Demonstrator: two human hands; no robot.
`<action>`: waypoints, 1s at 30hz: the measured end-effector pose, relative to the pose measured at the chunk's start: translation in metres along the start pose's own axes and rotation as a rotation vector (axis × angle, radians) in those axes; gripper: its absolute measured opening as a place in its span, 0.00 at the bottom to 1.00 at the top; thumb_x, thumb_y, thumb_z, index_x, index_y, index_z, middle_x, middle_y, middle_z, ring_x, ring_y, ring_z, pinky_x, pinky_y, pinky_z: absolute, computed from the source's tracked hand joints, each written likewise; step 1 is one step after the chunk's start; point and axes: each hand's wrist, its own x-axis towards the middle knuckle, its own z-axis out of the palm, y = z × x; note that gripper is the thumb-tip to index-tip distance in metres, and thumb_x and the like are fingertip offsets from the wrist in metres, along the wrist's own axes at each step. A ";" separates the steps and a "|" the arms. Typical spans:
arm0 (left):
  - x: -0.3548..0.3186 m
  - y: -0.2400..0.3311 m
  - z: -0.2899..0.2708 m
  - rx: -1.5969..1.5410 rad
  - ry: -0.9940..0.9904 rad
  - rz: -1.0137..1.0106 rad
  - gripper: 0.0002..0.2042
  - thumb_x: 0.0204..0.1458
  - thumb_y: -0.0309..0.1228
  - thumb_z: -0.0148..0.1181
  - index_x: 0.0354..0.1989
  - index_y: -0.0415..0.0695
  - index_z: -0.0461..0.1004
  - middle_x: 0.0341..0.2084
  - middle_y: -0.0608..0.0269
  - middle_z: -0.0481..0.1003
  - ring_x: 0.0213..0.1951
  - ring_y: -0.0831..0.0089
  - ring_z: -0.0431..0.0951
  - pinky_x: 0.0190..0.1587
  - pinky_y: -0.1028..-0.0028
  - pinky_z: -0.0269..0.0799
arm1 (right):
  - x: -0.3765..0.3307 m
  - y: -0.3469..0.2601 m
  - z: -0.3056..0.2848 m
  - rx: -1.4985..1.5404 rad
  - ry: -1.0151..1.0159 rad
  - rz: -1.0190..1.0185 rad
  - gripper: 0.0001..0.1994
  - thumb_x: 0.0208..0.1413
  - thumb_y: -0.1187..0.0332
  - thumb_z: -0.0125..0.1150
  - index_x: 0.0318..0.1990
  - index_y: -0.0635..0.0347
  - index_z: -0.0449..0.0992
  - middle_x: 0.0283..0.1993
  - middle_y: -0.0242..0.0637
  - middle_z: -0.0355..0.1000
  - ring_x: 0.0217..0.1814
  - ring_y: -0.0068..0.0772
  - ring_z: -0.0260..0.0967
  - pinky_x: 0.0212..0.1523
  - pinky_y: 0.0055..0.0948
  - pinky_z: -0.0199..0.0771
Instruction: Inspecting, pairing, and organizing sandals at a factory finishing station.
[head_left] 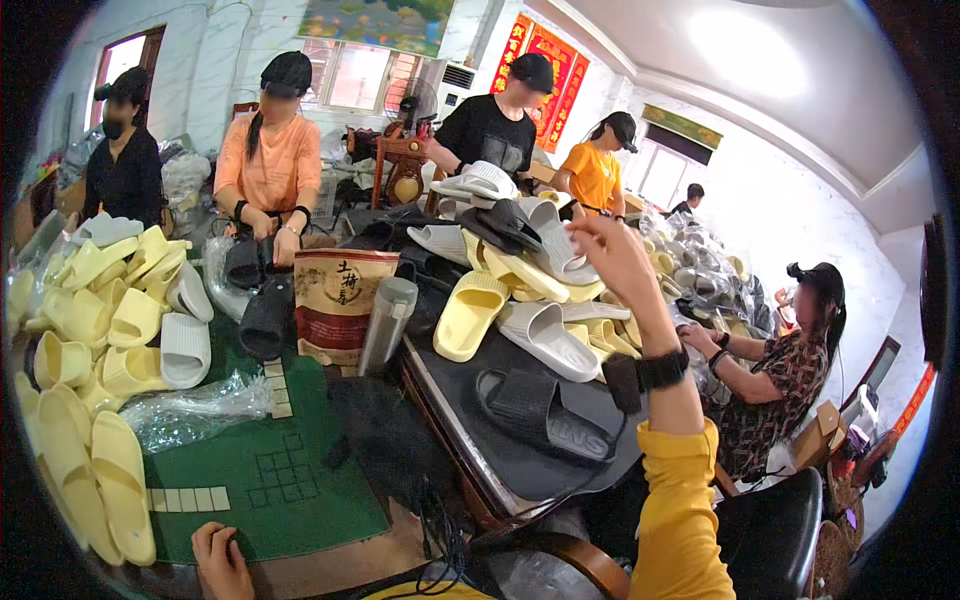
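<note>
My left hand [220, 562] rests on the near edge of a green mat [330, 500], fingers slightly bent and nothing in them. My right hand [612, 255] is raised over a pile of slippers, fingers loosely curved beside a grey slipper [560, 245]; I cannot tell whether they touch it. Below that arm a black slipper [545, 415] lies on a dark table [460, 400], in front of a yellow slipper [470, 315] and a light grey slipper [548, 340]. At the left, a pair of yellow slippers [122, 485] lies beside a clear plastic bag [200, 410].
A brown and red pouch [345, 300] and a grey tumbler [387, 325] stand behind the mat. More yellow slippers [80, 315] are heaped at the left. Several people work around the tables; one in orange [270, 155] handles black slippers. A black chair [770, 525] stands at the right.
</note>
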 end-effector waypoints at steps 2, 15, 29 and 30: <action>-0.001 0.000 0.001 0.002 -0.005 -0.024 0.09 0.59 0.27 0.50 0.45 0.40 0.74 0.47 0.50 0.71 0.50 0.51 0.69 0.53 0.58 0.65 | 0.030 0.029 0.019 0.141 0.117 0.074 0.12 0.55 0.66 0.55 0.42 0.65 0.77 0.30 0.42 0.76 0.31 0.33 0.77 0.35 0.30 0.74; 0.002 0.003 0.001 0.044 -0.015 -0.091 0.09 0.58 0.24 0.51 0.45 0.39 0.74 0.46 0.50 0.71 0.50 0.50 0.69 0.53 0.58 0.66 | 0.086 0.174 0.207 1.849 0.108 0.834 0.24 0.58 0.66 0.57 0.56 0.73 0.59 0.55 0.60 0.61 0.56 0.53 0.63 0.52 0.38 0.74; 0.001 0.005 0.012 0.003 0.067 -0.143 0.12 0.40 0.14 0.55 0.35 0.37 0.71 0.38 0.53 0.68 0.43 0.54 0.68 0.47 0.62 0.65 | -0.007 0.142 0.096 2.484 0.157 0.796 0.22 0.54 0.78 0.43 0.58 0.79 0.57 0.57 0.60 0.60 0.59 0.53 0.62 0.50 0.34 0.80; 0.001 0.005 0.011 0.002 0.079 -0.134 0.12 0.40 0.14 0.55 0.35 0.37 0.71 0.38 0.53 0.68 0.43 0.54 0.68 0.47 0.62 0.65 | -0.022 0.135 0.085 2.447 0.166 0.795 0.22 0.54 0.79 0.43 0.57 0.79 0.57 0.57 0.61 0.60 0.58 0.53 0.62 0.50 0.33 0.80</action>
